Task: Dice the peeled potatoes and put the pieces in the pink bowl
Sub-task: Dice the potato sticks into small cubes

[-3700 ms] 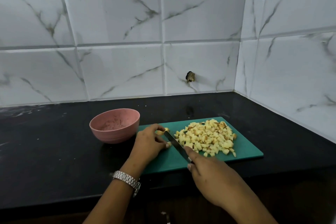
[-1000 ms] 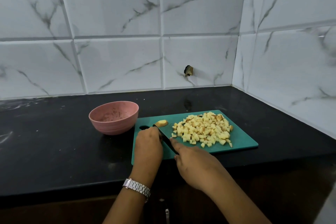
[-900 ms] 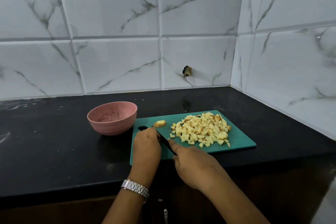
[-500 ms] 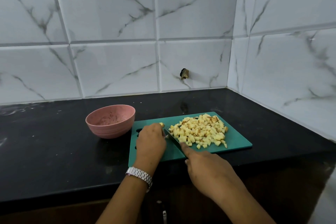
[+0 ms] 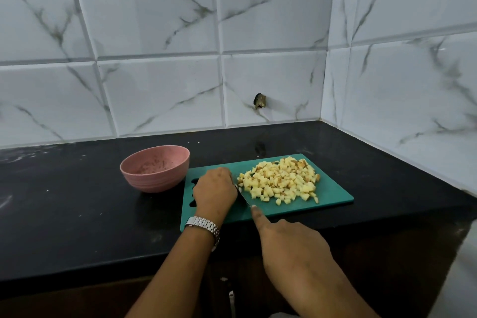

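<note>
At frame centre on the cutting board (image 5: 333,196), our right grip (image 5: 291,248) clamps the knife (image 5: 244,197) beside the diced potato heap (image 5: 280,181). What our left grip (image 5: 215,188) holds we cannot tell. Dicing seems nearly done, but the pink bowl (image 5: 154,168) at centre left holds no dice yet.

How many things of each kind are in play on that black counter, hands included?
pink bowl: 1
green cutting board: 1
knife: 1
pile of diced potato: 1 (pieces too many to count)
hands: 2, left hand and right hand
wristwatch: 1
Total: 7
</note>
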